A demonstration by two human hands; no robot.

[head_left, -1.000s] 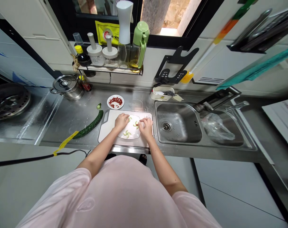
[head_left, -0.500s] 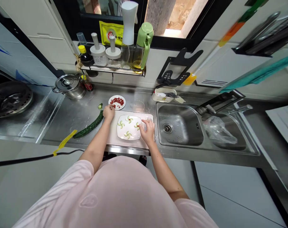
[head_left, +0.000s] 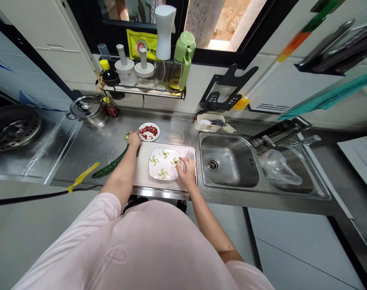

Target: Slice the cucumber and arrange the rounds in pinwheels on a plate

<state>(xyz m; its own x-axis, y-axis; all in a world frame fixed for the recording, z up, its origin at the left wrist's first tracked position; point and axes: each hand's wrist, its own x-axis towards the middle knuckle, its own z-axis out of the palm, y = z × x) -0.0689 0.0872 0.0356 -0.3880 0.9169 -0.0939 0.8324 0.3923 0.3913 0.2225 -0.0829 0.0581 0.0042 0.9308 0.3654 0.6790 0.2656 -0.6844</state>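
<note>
Although the right hand overlaps its edge a little, a square white ceramic plate [head_left: 164,164] is visible at lower centre of the frame, resting on a white plastic cutting board [head_left: 141,169]. Four pale green cucumber slices [head_left: 164,153] form a pinwheel around the plate, with small red specks beside some of them. The right hand [head_left: 187,172] reaches over the plate's right side, its curled fingers [head_left: 182,163] close to the rightmost slice. Whether they grip anything, I cannot tell. The left hand [head_left: 134,139] sits just above the board's upper left corner, its fingers bunched and partly closed at the cut end of a long, dark green cucumber [head_left: 110,161]. Whether they hold a piece, I cannot tell. Just beside that hand, a small round white plate of chopped red pieces [head_left: 148,131] rests on the brushed steel counter [head_left: 80,153]. To the right lies a steel double sink [head_left: 228,161], with a clear plastic bag [head_left: 278,169] in its far basin. At the left, a lidded steel pot [head_left: 88,111] stands on the counter. Above the counter, at upper centre, a wall shelf [head_left: 141,91] holds bottles and white jars.
</note>
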